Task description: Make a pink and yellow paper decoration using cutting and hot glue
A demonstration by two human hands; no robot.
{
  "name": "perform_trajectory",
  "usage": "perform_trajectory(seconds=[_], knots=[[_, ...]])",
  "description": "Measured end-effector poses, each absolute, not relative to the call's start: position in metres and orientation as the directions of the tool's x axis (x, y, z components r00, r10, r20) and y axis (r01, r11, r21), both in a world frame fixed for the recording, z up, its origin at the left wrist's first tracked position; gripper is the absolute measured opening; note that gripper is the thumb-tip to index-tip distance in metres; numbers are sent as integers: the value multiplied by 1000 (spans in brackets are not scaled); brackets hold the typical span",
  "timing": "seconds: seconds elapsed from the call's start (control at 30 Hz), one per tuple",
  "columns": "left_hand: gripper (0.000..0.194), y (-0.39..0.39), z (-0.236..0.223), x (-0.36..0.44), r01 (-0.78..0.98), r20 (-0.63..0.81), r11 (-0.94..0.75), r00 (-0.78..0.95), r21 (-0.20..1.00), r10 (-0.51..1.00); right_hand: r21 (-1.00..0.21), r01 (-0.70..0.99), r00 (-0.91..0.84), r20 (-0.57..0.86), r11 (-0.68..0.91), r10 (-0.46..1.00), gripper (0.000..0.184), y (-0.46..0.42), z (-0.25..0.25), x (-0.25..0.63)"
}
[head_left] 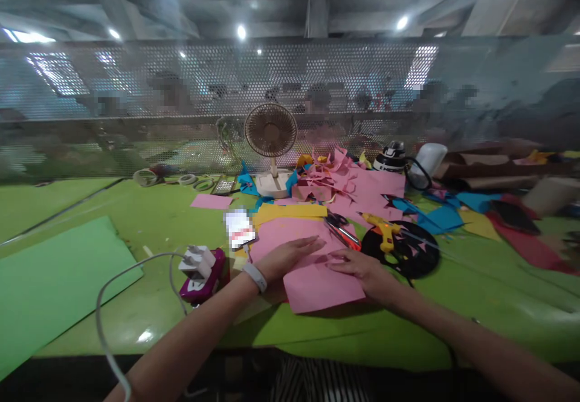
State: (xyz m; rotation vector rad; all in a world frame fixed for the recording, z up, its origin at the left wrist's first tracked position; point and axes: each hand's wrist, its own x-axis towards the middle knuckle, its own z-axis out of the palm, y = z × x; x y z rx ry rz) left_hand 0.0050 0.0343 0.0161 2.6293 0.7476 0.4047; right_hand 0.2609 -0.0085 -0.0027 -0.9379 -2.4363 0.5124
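Note:
A pink paper sheet (321,296) lies in front of me, over another pink sheet (276,233) on the green table. My left hand (290,257) rests flat on the pink paper, fingers stretched toward the right. From the other side, my right hand (362,269) lies on the paper's right part with its fingers spread. The two hands are close but apart, and neither grips anything. Just beyond the right hand are an orange-red handled tool (347,236) and a yellow glue gun (385,233), which rests on a black round plate (423,263).
A purple power strip (211,281) with a white plug adapter (197,263) and a cable stands left. A phone (240,230) lies behind it. Further back are a fan (270,130), pink scraps (335,178) and tape rolls (145,177). A green sheet (67,287) covers the left.

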Motion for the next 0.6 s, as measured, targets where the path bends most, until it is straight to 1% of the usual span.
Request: perform_trajectory(seconds=[0.1,0.17,0.23,0.27,0.3,0.37,0.43,0.47,0.5,0.53,0.6], knots=[[44,40,15,1,565,234,-757,728,328,644,-405,604,-631,284,687,722,38,-4,-6,260],[40,41,18,-2,591,254,-738,697,326,670,-345,658,-608,280,669,743,37,-3,-7,260],[39,37,22,-4,574,227,-741,716,347,660,-295,682,-611,273,670,743,36,-3,-6,260],[41,33,25,-4,551,193,-752,745,361,639,-277,683,-619,272,676,737,36,-3,-6,259],[49,28,27,-4,512,150,-773,790,374,595,-261,679,-630,272,686,728,37,-3,-6,259],[82,17,29,-4,470,64,-791,844,392,533,-242,672,-646,272,700,713,42,-3,-4,258],[98,8,31,-4,462,37,-795,856,394,516,-231,667,-654,272,708,706,47,-1,-4,255],[98,5,32,-4,467,41,-792,852,392,523,-226,667,-656,272,710,704,47,0,-3,254],[94,3,33,-5,474,54,-789,844,392,534,-221,667,-659,272,712,702,47,2,-3,252],[86,2,35,-6,477,68,-785,837,396,543,-216,668,-659,273,712,701,47,3,-3,250],[63,3,38,-8,464,87,-778,834,424,545,-210,671,-658,273,711,702,46,5,-3,247]])
